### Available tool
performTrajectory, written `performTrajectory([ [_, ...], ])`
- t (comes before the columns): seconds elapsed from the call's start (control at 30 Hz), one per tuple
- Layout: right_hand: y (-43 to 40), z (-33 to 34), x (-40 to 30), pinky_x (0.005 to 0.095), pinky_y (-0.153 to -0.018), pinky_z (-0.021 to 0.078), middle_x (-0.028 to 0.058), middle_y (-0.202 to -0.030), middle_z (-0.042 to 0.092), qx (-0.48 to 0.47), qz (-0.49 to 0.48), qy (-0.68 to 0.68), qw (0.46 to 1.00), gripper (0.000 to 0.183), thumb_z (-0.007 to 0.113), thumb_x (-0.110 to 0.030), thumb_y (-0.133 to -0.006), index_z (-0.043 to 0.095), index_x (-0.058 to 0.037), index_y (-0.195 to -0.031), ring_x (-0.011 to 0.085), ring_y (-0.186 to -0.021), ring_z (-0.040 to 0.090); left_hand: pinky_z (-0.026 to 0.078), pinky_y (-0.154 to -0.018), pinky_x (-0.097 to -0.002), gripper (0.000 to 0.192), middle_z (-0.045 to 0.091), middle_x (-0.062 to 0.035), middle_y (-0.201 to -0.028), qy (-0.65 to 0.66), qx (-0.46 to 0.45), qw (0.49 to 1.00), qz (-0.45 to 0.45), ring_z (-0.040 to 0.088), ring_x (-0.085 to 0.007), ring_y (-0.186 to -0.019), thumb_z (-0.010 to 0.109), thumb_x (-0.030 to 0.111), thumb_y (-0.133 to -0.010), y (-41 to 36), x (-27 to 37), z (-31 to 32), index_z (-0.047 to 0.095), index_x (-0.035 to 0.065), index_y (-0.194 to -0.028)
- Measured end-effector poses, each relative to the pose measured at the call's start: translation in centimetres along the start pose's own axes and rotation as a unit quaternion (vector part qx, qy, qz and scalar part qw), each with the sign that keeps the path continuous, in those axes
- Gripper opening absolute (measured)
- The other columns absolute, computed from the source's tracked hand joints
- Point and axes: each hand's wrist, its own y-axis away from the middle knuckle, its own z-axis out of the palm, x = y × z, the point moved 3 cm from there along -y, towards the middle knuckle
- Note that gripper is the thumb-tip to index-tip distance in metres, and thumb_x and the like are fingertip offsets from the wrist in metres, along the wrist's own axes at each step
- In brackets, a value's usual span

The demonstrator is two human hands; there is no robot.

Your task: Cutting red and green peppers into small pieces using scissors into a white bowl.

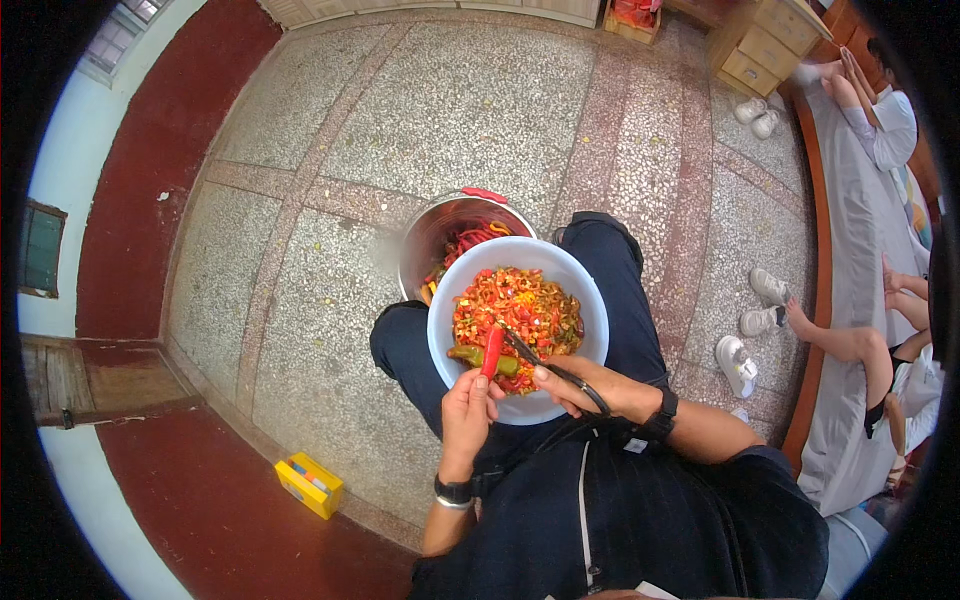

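My left hand (469, 412) pinches a red chili pepper (492, 351) by its lower end, tip pointing away from me. In my right hand (600, 386) is a pair of dark scissors (529, 351), its blades close to the pepper's upper end; whether they touch it I cannot tell. Both hands are over a pale blue basin (592, 300) on my lap, heaped with chopped red, orange and green peppers (517, 292). A whole green pepper (506, 365) lies on the heap, partly behind the red one.
Beyond the basin, a steel pot (420, 255) with red handle holds whole peppers (480, 238). A yellow box (309, 484) stands by the left wall. On the right, people sit on a bed (855, 225), with white shoes (736, 365) beside it. A wooden drawer cabinet (769, 49) stands far right.
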Motion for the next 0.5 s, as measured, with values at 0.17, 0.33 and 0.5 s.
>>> performTrajectory([
  [0.17, 0.0, -0.1, 0.0, 0.0248, -0.04, 0.036, -0.0019, -0.054, 0.044, 0.006, 0.018, 0.001, 1.0, 0.059, 0.04, -0.058, -0.094, 0.055, -0.0024, -0.084, 0.0088, -0.044, 0.045, 0.039, -0.046, -0.0177, 0.031, 0.06, -0.0012, -0.073, -0.026, -0.031, 0.999, -0.004, 0.05, -0.0039, -0.053, 0.044, 0.025, -0.1, 0.0, 0.1, -0.1, 0.059, 0.0, -0.109],
  [0.33, 0.2, -0.1, -0.7, 0.0244, -0.039, 0.0345, -0.002, -0.051, 0.044, 0.047, 0.003, 0.012, 0.999, 0.058, 0.043, -0.056, -0.094, 0.058, -0.0007, -0.086, 0.0081, -0.043, 0.044, 0.042, -0.051, -0.018, 0.019, 0.062, -0.0019, -0.079, 0.03, 0.017, 0.999, -0.026, 0.053, -0.0049, -0.059, 0.056, 0.014, -0.094, 0.0, 0.8, 0.8, 0.058, -0.0007, -0.105],
  [0.5, 0.5, -0.2, -2.1, 0.0238, -0.037, 0.033, -0.0019, -0.049, 0.043, 0.078, -0.052, -0.007, 0.996, 0.059, 0.044, -0.056, -0.093, 0.059, 0.0007, -0.088, 0.0081, -0.04, 0.044, 0.048, -0.059, -0.0205, 0.02, 0.064, -0.0057, -0.086, -0.035, 0.073, 0.994, 0.073, 0.059, -0.0081, -0.067, 0.065, 0.001, -0.085, -0.1, 0.2, 0.5, 0.057, -0.0028, -0.103],
])
